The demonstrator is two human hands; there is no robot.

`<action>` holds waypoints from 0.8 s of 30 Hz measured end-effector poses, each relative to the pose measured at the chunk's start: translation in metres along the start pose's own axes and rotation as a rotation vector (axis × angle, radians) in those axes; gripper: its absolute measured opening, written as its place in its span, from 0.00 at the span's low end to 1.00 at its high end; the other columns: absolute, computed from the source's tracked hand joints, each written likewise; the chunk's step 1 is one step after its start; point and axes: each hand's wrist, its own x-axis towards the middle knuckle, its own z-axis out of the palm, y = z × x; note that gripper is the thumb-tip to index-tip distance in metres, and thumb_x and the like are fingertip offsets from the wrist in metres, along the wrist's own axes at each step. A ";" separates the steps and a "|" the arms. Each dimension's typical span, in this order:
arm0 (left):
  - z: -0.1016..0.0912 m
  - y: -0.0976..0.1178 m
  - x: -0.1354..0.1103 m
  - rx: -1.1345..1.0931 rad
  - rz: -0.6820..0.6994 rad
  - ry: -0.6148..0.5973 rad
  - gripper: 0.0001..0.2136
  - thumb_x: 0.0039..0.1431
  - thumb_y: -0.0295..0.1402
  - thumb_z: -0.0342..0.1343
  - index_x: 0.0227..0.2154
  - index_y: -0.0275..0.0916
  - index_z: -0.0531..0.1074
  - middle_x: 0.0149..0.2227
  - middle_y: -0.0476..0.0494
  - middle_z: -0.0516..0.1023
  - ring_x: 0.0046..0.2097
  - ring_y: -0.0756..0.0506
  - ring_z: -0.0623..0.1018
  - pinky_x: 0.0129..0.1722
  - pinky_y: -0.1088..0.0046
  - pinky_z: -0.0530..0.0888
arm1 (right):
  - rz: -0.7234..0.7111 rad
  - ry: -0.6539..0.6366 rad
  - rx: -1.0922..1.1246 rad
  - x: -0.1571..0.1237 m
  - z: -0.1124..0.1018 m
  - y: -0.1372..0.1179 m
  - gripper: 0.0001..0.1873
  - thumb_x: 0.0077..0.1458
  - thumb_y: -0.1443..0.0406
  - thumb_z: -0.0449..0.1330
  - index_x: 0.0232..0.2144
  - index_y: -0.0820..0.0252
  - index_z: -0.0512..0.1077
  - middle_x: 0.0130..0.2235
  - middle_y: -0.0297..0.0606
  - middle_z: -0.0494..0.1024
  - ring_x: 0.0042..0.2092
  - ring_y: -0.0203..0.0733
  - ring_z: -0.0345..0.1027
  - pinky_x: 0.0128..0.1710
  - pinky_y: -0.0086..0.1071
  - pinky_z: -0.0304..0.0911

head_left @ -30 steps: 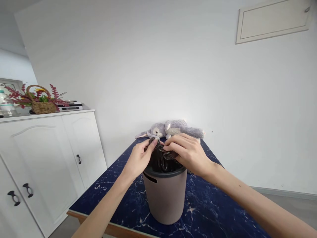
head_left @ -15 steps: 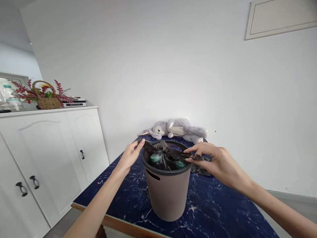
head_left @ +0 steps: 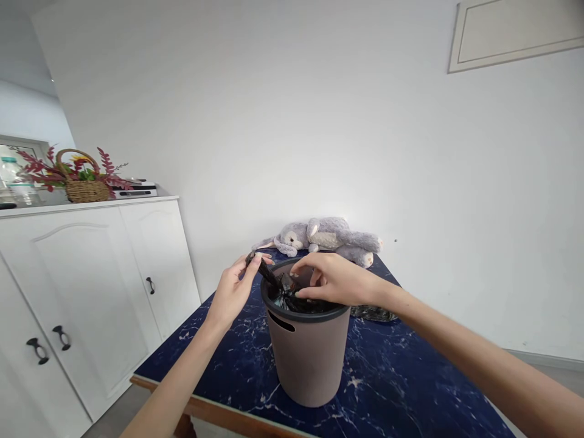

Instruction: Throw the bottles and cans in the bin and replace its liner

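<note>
A taupe round bin [head_left: 306,359] with a dark rim stands on a dark blue marbled table [head_left: 387,383]. Inside it sits a black plastic bag [head_left: 285,297], gathered at the top. My left hand [head_left: 235,286] is at the bin's left rim, its fingers pinched on one end of the bag. My right hand [head_left: 335,278] is over the bin's mouth, fingers curled on the gathered bag near its middle.
A grey plush toy [head_left: 322,237] lies at the table's far end by the white wall. Crumpled dark plastic [head_left: 373,313] lies on the table behind the bin. A white cabinet [head_left: 86,292] on the left carries a wicker basket [head_left: 82,185] of flowers.
Both hands pulled the bag's ends apart over the bin. Since then my right hand has come back from the right to the middle of the bin, and the left stays at the left rim.
</note>
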 end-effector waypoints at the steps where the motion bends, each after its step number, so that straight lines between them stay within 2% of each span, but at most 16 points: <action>1: 0.001 0.000 -0.001 -0.002 -0.004 -0.005 0.22 0.71 0.52 0.53 0.45 0.40 0.83 0.56 0.40 0.82 0.61 0.37 0.76 0.66 0.62 0.68 | -0.034 -0.019 -0.058 0.007 0.006 -0.001 0.18 0.58 0.62 0.73 0.49 0.58 0.79 0.44 0.40 0.86 0.35 0.40 0.80 0.28 0.29 0.73; 4: 0.004 -0.003 -0.005 -0.039 -0.027 -0.019 0.23 0.72 0.54 0.52 0.50 0.41 0.81 0.60 0.40 0.80 0.65 0.37 0.74 0.67 0.63 0.67 | -0.080 -0.035 -0.177 0.021 0.022 0.001 0.15 0.51 0.65 0.77 0.42 0.56 0.82 0.38 0.36 0.86 0.34 0.43 0.78 0.25 0.29 0.66; 7: 0.004 -0.014 -0.009 -0.165 -0.025 -0.008 0.26 0.74 0.55 0.47 0.60 0.42 0.74 0.67 0.39 0.73 0.70 0.38 0.69 0.68 0.63 0.66 | -0.072 -0.019 -0.221 0.025 0.033 0.005 0.08 0.52 0.70 0.75 0.33 0.54 0.82 0.31 0.31 0.84 0.30 0.40 0.76 0.22 0.29 0.57; 9: 0.002 -0.030 -0.013 -0.254 -0.047 0.035 0.29 0.75 0.56 0.41 0.64 0.42 0.70 0.70 0.37 0.69 0.71 0.39 0.67 0.67 0.63 0.68 | -0.064 0.015 -0.228 0.022 0.035 0.010 0.08 0.54 0.72 0.73 0.31 0.54 0.81 0.29 0.30 0.84 0.29 0.40 0.75 0.22 0.30 0.56; 11: -0.003 -0.054 -0.020 -0.252 -0.135 0.097 0.30 0.75 0.57 0.38 0.63 0.42 0.70 0.69 0.36 0.70 0.69 0.39 0.69 0.65 0.63 0.71 | -0.049 0.059 -0.220 0.017 0.032 0.015 0.08 0.54 0.72 0.72 0.30 0.55 0.80 0.31 0.31 0.84 0.30 0.41 0.77 0.22 0.31 0.59; 14: -0.011 -0.100 -0.038 -0.104 -0.338 0.112 0.31 0.72 0.60 0.40 0.55 0.42 0.75 0.64 0.35 0.75 0.65 0.36 0.74 0.64 0.60 0.72 | 0.027 0.142 -0.146 0.011 0.019 0.021 0.06 0.57 0.70 0.70 0.32 0.54 0.80 0.33 0.33 0.85 0.33 0.43 0.79 0.27 0.33 0.68; 17: -0.017 -0.149 -0.063 0.033 -0.473 0.009 0.34 0.69 0.64 0.39 0.50 0.42 0.78 0.58 0.36 0.80 0.61 0.35 0.77 0.62 0.57 0.73 | 0.127 0.234 -0.054 0.011 -0.002 0.023 0.02 0.61 0.67 0.67 0.36 0.54 0.81 0.36 0.35 0.86 0.36 0.44 0.81 0.35 0.37 0.74; 19: -0.019 -0.175 -0.079 0.115 -0.495 -0.047 0.34 0.67 0.65 0.40 0.46 0.42 0.80 0.54 0.37 0.82 0.60 0.33 0.78 0.61 0.55 0.73 | 0.196 0.316 0.042 0.014 -0.017 0.024 0.04 0.62 0.64 0.66 0.39 0.56 0.80 0.39 0.39 0.86 0.39 0.45 0.81 0.39 0.39 0.76; 21: -0.020 -0.192 -0.091 0.173 -0.466 -0.082 0.33 0.66 0.64 0.42 0.43 0.42 0.81 0.50 0.38 0.83 0.58 0.33 0.79 0.62 0.55 0.73 | 0.257 0.429 0.202 0.017 -0.031 0.025 0.06 0.62 0.62 0.65 0.40 0.57 0.79 0.46 0.43 0.85 0.42 0.46 0.82 0.41 0.40 0.78; 22: -0.020 -0.196 -0.095 0.193 -0.445 -0.094 0.31 0.67 0.63 0.43 0.42 0.43 0.80 0.49 0.39 0.84 0.57 0.33 0.79 0.61 0.55 0.72 | 0.274 0.496 0.273 0.019 -0.038 0.026 0.08 0.62 0.61 0.65 0.40 0.58 0.79 0.48 0.44 0.85 0.43 0.46 0.82 0.41 0.40 0.78; 24: -0.020 -0.198 -0.100 0.225 -0.400 -0.116 0.29 0.68 0.61 0.44 0.41 0.44 0.80 0.47 0.40 0.84 0.54 0.34 0.81 0.60 0.56 0.73 | 0.292 0.647 0.345 0.019 -0.054 0.030 0.10 0.63 0.58 0.65 0.40 0.59 0.79 0.46 0.45 0.86 0.41 0.46 0.82 0.37 0.38 0.78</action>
